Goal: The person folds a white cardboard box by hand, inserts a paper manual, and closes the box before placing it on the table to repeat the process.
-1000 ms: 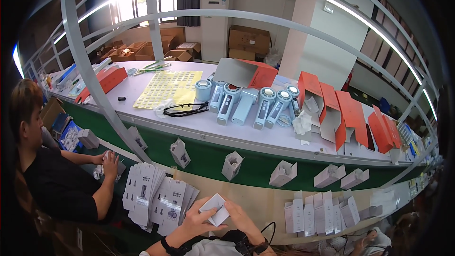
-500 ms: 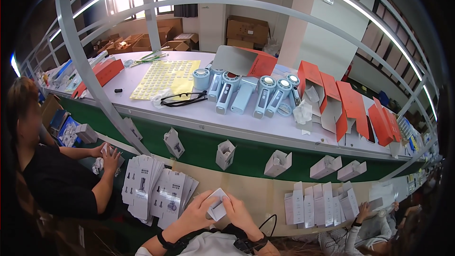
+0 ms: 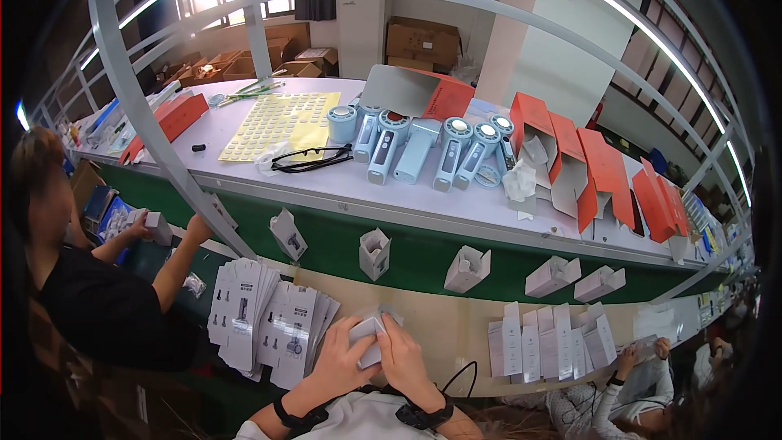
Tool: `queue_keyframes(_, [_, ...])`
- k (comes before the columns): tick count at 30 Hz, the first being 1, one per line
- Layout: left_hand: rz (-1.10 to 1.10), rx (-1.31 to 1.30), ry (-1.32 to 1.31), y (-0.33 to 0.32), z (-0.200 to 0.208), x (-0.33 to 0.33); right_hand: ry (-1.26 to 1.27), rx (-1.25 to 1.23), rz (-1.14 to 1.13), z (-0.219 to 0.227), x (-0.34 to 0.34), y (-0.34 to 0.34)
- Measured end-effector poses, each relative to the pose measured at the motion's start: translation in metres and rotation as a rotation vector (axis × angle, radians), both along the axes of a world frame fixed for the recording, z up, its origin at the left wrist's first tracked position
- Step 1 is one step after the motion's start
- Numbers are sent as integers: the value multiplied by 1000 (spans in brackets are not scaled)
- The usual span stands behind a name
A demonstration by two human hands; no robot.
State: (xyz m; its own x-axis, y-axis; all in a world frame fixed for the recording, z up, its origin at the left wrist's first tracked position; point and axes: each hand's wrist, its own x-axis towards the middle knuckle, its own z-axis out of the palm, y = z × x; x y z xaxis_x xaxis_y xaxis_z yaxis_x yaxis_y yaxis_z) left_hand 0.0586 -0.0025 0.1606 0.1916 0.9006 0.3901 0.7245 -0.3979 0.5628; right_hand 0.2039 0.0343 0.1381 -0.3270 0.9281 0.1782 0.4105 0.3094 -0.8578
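Observation:
A small white carton [image 3: 369,341] is held low in front of me, between both hands. My left hand [image 3: 338,357] grips its left side, and my right hand [image 3: 404,360] has its fingers on the upper right edge. The fingers cover much of the carton. To the left of my hands lie two overlapping stacks of flat, unfolded printed cartons [image 3: 244,310]. Past my hands, open-topped cartons [image 3: 375,254] stand spaced out along the belt [image 3: 423,310].
Several upright white cartons [image 3: 525,346] stand in a row at right. On the raised bench are light-blue handheld devices [image 3: 419,151], black glasses [image 3: 314,161], a yellow sticker sheet [image 3: 277,126] and red boxes [image 3: 599,167]. A frame post [image 3: 163,147] rises at left. Co-workers sit on both sides.
My hands have tilted the carton and closed further over it. The left co-worker's hands have moved apart, one reaching toward a carton on the belt. The belt's cartons appear slightly further left.

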Motion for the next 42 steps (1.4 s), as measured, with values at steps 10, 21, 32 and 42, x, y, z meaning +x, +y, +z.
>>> queue_keyframes(10, [89,18,37,2,-8,5,52,131,-36,-9,-2,0])
queue_keyframes(21, [67,-523,-421,14,2,-19,54,15,-74,-10,1,-2])
queue_keyframes(32, [90,-113,-45,11,20,0,286,-137,-52,-11,7,11])
queue_keyframes(42, [228,-532,-1776,27,-82,-35,828,-368,-378,15,78,13])
